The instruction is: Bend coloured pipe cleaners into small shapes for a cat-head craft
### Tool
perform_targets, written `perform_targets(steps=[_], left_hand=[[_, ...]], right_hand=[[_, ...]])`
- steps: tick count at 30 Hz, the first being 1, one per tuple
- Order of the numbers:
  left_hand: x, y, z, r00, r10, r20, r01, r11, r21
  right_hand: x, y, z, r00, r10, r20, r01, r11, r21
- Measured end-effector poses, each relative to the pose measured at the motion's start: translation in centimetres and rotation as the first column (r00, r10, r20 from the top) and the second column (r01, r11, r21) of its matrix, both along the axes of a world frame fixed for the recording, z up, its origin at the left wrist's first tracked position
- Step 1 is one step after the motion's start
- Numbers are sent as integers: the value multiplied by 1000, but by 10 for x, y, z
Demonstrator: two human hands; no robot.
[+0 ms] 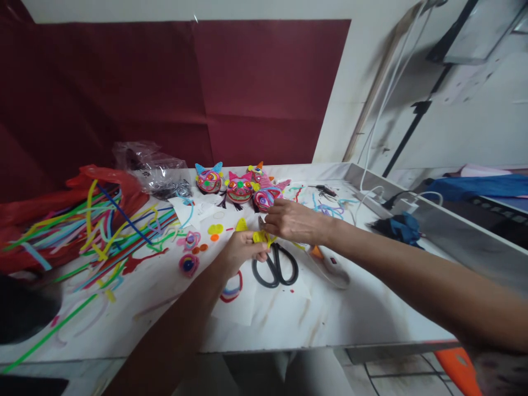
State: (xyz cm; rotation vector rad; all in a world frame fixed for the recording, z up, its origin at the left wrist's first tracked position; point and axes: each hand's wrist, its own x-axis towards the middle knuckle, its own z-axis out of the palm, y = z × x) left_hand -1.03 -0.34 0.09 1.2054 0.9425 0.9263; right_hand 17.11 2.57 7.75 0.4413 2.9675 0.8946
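Observation:
My left hand [243,247] pinches a small bright yellow piece [260,237] whose exact kind I cannot make out. Close beside it, the fingers of my right hand [289,219] are curled together at the piece's right end; what they grip is hidden. Below both hands, scissors [276,272] with black loop handles lie on the table, their blades partly covered by the hands. To the right rests a glue gun [332,269], white with an orange part. Just beyond my hands sit several colourful animal-face ornaments [239,188] with pointed ears.
Many coloured pipe cleaners [124,220] spill from a red plastic bag [107,181] on the left. A clear plastic bag [152,170] stands behind them. Yellow and orange discs [215,229] and round coils [189,264] lie mid-table. White cables [377,132] hang at the right.

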Motion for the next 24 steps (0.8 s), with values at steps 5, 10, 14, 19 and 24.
perform_targets(steps=[5, 10, 14, 19, 24], left_hand=[[-1, -1, 1, 997, -75, -2, 75, 997, -3], [-3, -2, 0, 990, -138, -16, 137, 990, -19], [-3, -2, 0, 983, -182, 8, 182, 983, -22], [-2, -5, 3, 978, -207, 22, 207, 978, 0], [-2, -6, 3, 979, -194, 61, 194, 981, 2]], right_hand=[[4, -3, 5, 999, -48, -1, 48, 996, -71], [7, -4, 4, 997, 13, -73, -24, 989, -148], [10, -2, 1, 989, -26, -148, -21, 951, -308], [18, 0, -13, 892, -219, -396, -112, 740, -663], [20, 0, -34, 706, -485, -515, -296, 458, -838]])
